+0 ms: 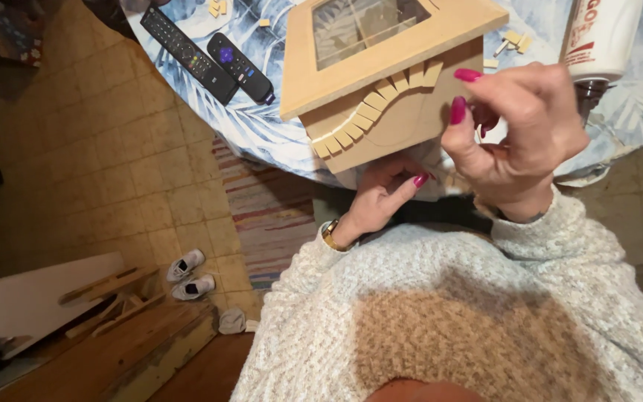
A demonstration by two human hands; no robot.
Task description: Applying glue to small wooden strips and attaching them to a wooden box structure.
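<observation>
Blue leaf-patterned cloth covers the desk [262,126], where two black remote controls [210,56] lie side by side. At the desk's near edge a pale wooden box [381,112] is tipped up, its glass-windowed lid facing upward and away, its long axis running left to right. A curved row of small wooden tiles [377,100] arcs across its front face. The left hand [381,197] supports the box from beneath, fingers curled against it. The right hand [519,138] pinches thumb and forefinger together beside the tile row; whether they hold anything I cannot tell.
</observation>
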